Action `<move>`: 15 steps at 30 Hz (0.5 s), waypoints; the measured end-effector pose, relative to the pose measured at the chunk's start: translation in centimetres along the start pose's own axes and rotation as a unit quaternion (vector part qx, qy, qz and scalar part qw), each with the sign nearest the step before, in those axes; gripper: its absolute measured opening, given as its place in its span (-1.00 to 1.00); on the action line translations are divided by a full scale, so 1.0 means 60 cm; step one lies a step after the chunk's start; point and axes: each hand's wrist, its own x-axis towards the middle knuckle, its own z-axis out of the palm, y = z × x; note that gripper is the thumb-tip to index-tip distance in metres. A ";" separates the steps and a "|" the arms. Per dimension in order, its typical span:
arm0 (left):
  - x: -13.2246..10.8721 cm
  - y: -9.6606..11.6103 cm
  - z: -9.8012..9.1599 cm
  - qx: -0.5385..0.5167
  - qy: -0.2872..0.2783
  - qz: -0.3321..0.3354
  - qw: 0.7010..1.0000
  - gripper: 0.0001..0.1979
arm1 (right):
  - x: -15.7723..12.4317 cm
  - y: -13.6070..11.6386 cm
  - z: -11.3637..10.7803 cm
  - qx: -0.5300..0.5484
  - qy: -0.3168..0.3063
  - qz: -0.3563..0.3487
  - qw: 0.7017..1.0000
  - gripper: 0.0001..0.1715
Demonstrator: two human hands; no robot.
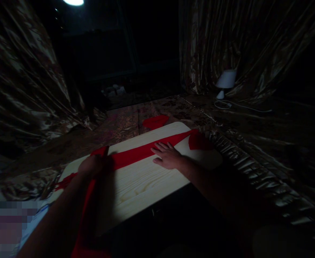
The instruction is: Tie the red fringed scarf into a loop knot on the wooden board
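A long strip of red cloth [133, 156] lies across a small pale wood-grain table [138, 186]. My right hand [167, 156] rests flat on the strip's near edge with its fingers spread. At the left, my left hand [90, 165] is closed on the same red cloth, and a length of it hangs down past the table's near side. Shadow hides most of the left fingers. The strip's far right end bunches over the table's right corner. Another red piece of fabric [155, 122] lies just beyond the far edge, and crumpled red cloth [67, 181] sits at the left end.
A white lamp [226, 79] with a loose white cord [223, 104] stands at the back right. Patterned curtains [208, 46] hang on both sides of a dark window. Patterned fabric with a ruffled edge [240, 157] surrounds the table. The room is dim.
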 end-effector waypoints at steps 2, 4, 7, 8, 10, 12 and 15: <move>-0.002 -0.003 0.001 0.002 0.003 -0.018 1.000 -0.34 | 0.005 -0.014 0.004 0.016 -0.029 -0.005 0.999 -0.10; -0.002 -0.008 0.003 0.005 0.008 -0.031 0.999 -0.34 | 0.012 -0.024 0.008 0.025 -0.044 -0.004 0.999 -0.05; 0.000 -0.019 0.006 0.008 0.018 -0.063 0.998 -0.36 | 0.028 -0.033 0.013 0.032 -0.055 -0.007 0.998 -0.01; 0.001 -0.023 0.006 0.008 0.023 -0.074 0.997 -0.39 | 0.034 -0.036 0.015 0.035 -0.058 -0.009 0.998 -0.01; 0.002 -0.029 0.005 0.010 0.039 -0.096 0.995 -0.45 | 0.048 -0.041 0.018 0.042 -0.065 -0.012 0.997 0.01; 0.002 -0.035 0.003 0.012 0.054 -0.118 0.991 -0.49 | 0.065 -0.047 0.022 0.047 -0.075 -0.016 0.996 0.02; 0.002 -0.046 0.000 0.017 0.063 -0.140 0.988 -0.50 | 0.094 -0.057 0.027 0.050 -0.085 -0.019 0.995 0.03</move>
